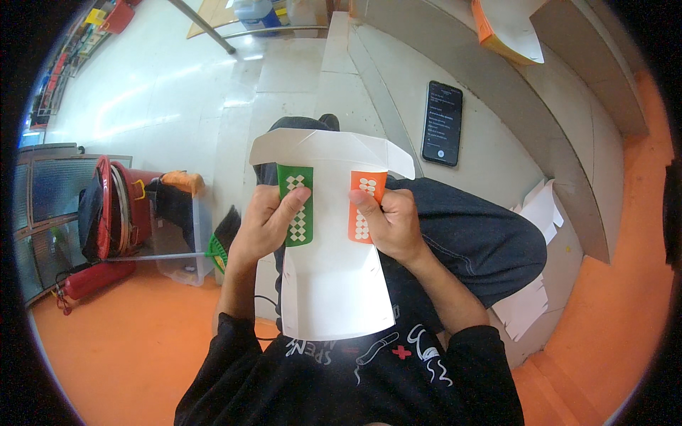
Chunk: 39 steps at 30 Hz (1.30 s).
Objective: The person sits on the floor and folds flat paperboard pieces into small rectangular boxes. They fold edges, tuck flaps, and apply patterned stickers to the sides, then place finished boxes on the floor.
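Carton blank (pixel 334 277), flat white card cut to shape, lies over our lap, held up between both hands with its lower edge near our black printed shirt (pixel 355 376). Our left hand (pixel 266 224) grips the card's left side, thumb pressed onto a green flap (pixel 295 206) patterned with white diamonds. Our right hand (pixel 391 224) grips the right side in the same way, thumb on an orange flap (pixel 364 206) with the same white pattern. Both hands are closed on the card, fingers behind it and thumbs in front. The top of the blank spreads into wider wings that bend away from us.

Under the card we see our dark trousers (pixel 462 234), one knee bent out to the right. Just right of that knee a loose pile of white sheets (pixel 529 291) rests on a pale stone step (pixel 497 142). Left of us, on the orange floor (pixel 121 341), lie a red extinguisher (pixel 89 279) and a green brush (pixel 217 252) with a thin handle, beside a clear tub (pixel 186 266) and a red bucket (pixel 131 206).

Farther up the step, well apart from our hands, a black phone (pixel 442 123) lies face up with its screen lit. Beyond it, at the top edge, a stack of orange-edged card (pixel 508 28) sits on the ledge.
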### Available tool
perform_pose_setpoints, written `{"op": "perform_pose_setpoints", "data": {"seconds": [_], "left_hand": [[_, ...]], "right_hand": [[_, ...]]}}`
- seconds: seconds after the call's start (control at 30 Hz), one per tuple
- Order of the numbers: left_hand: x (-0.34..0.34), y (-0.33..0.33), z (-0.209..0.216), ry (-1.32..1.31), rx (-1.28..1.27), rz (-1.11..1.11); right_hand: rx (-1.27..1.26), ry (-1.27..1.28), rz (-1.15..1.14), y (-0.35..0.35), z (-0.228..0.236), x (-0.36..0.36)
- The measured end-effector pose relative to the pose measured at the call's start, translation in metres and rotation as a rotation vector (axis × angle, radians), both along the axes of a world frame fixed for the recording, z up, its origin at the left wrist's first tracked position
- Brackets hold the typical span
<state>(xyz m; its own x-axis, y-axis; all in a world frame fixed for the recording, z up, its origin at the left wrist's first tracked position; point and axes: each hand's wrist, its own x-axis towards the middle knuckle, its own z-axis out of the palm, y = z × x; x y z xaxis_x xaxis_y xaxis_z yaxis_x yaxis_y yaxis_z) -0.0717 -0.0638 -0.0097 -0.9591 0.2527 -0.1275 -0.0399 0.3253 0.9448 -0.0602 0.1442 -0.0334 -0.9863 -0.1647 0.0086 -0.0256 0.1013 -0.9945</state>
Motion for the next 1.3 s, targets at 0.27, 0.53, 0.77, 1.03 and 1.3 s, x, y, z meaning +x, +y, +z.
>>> {"op": "perform_pose_setpoints", "data": {"seconds": [0.27, 0.53, 0.77, 1.03, 1.3], "left_hand": [[-0.005, -0.002, 0.0, -0.041, -0.034, -0.057], [0.001, -0.007, 0.005, -0.145, 0.142, -0.143], [-0.004, -0.011, 0.002, 0.092, -0.008, -0.131], [-0.009, -0.013, 0.063, 0.548, 0.003, 0.525], [0.01, 0.068, 0.105, 0.248, -0.246, 0.017]], "right_hand": [[-0.002, -0.05, 0.01, 0.005, 0.003, -0.002], [0.002, 0.051, -0.004, 0.006, 0.004, 0.001], [-0.172, 0.084, -0.036, 0.009, 0.006, -0.008], [-0.132, 0.096, -0.186, 0.011, 0.022, -0.005], [0.275, 0.495, -0.183, 0.012, 0.04, 0.018]]}}
